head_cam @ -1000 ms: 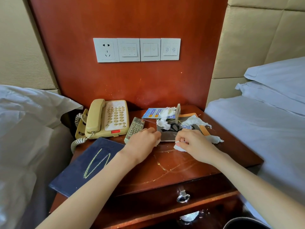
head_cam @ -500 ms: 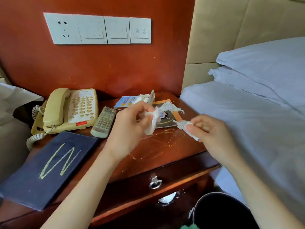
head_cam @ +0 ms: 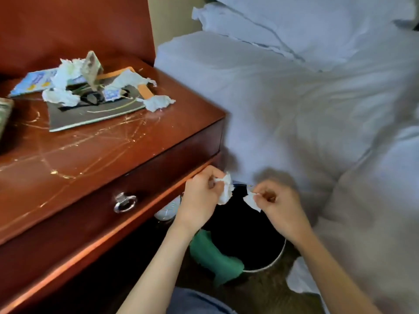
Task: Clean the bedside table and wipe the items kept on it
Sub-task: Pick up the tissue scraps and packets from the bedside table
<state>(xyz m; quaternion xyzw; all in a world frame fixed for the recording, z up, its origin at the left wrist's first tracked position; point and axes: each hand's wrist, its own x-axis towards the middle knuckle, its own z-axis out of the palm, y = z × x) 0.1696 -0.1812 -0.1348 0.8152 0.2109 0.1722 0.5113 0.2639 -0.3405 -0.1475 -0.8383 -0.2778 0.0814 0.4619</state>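
Both hands are held over the black bin (head_cam: 263, 243) — a crumpled tissue (head_cam: 226, 191) is gripped by the left hand (head_cam: 200, 198), a paper scrap (head_cam: 252, 201) pinched by the right hand (head_cam: 277, 203). Litter clearing seems under way; dropping them is called for next — more tissues (head_cam: 158, 103) lie on the counter (head_cam: 95, 150)

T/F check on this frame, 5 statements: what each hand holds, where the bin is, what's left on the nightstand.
1. The left hand grips a crumpled tissue. True.
2. The right hand is empty. False: it pinches a small white paper scrap.
3. Both hands are over the black waste bin beside the bedside table. True.
4. The table top has no tissue left on it. False: several crumpled tissue wads lie on and around the grey booklet.
5. The drawer is pulled open. False: it looks shut, its ring pull hanging at the front.
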